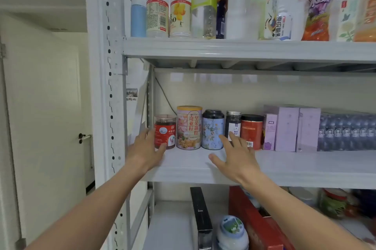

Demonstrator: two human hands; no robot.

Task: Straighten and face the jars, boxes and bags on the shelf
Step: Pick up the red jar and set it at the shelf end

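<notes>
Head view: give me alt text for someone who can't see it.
Both hands reach to the middle shelf: the left hand touches a red jar, the right hand hovers open before a floral tin. Jars and purple boxes line the back.

White metal rack against a pale wall, beside a door.

The rack's perforated upright [109, 87] runs top to bottom; its grey shelf boards [244, 49] span rightward. A cream wall [254, 93] shows behind, with a thin cable [164, 97] hanging down. Left, a white door [40, 107] carries a dark handle [83, 138]. Light is soft and even.
</notes>
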